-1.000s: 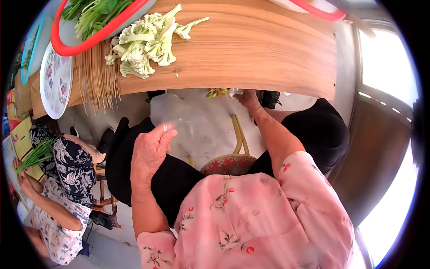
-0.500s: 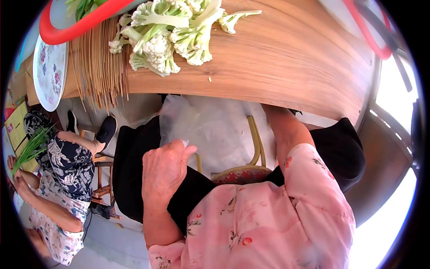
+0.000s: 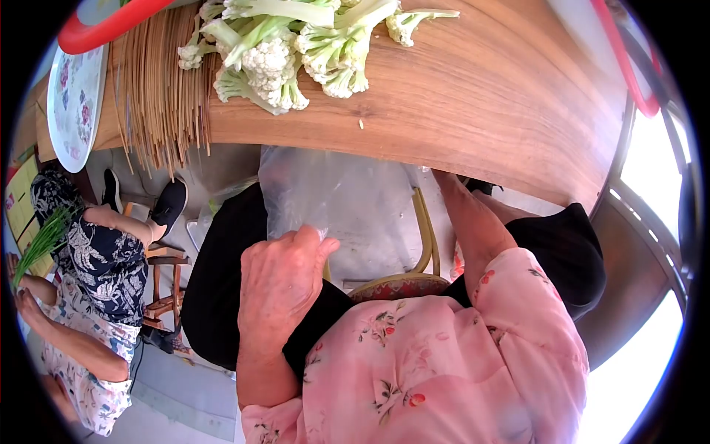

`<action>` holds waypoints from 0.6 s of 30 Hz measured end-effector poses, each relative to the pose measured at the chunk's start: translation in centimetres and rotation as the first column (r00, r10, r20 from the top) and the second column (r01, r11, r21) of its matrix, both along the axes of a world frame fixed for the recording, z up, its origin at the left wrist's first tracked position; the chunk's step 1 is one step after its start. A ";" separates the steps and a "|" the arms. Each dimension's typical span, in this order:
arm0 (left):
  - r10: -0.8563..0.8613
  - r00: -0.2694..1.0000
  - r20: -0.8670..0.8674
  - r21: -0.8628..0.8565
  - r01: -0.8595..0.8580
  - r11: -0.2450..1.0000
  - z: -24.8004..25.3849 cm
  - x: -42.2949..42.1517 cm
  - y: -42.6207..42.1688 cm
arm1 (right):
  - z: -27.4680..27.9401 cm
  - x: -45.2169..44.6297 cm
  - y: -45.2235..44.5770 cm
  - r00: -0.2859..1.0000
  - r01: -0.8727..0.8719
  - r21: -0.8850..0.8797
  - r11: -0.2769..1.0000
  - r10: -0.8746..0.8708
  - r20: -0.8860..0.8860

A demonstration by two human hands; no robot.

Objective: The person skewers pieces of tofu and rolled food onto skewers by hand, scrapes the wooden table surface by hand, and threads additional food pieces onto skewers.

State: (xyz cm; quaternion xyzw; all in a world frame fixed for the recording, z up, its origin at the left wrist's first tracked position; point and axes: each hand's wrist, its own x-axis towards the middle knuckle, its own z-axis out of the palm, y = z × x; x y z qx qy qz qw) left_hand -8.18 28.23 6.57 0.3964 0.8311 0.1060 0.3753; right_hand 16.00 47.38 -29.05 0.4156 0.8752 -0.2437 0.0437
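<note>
My left hand [image 3: 281, 277] is closed on the gathered edge of a clear plastic bag [image 3: 325, 196], held in front of my lap. The bag hangs between my knees, and its far end passes under the table edge. My right forearm [image 3: 481, 222] reaches down beneath the table, so the hand itself is hidden; I cannot see what it touches. Above the bag, a heap of cut cauliflower [image 3: 270, 63] lies on the wooden table [image 3: 473, 96].
Wooden skewers [image 3: 163, 96] lie left of the cauliflower, beside a floral plate [image 3: 76, 111] and a red rim [image 3: 111, 29]. A chair [image 3: 399, 287] shows below me. At left, a seated person [image 3: 96, 296] holds green stalks [image 3: 43, 246].
The view has shifted slightly, with the table sitting a little higher. My left hand keeps its grip on the bag, and my right arm still reaches under the table.
</note>
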 end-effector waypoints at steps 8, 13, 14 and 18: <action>-0.005 1.000 -0.019 -0.024 0.004 1.000 -0.2 -0.2 -0.7 | -2.1 -6.3 -5.9 0.987 0.102 -0.127 0.987 -0.084 0.138; -0.008 1.000 -0.011 -0.028 0.008 1.000 -0.2 -0.6 -0.8 | -2.9 -7.2 -7.2 0.978 0.136 -0.132 0.982 -0.112 0.176; -0.006 1.000 -0.005 -0.027 0.006 1.000 -0.2 -0.6 -0.7 | -3.0 -7.1 -7.2 0.976 0.140 -0.131 0.981 -0.115 0.183; -0.001 1.000 0.003 0.023 0.001 1.000 -0.2 -0.7 -0.8 | -3.4 -7.2 -7.7 0.971 0.158 -0.135 0.978 -0.129 0.199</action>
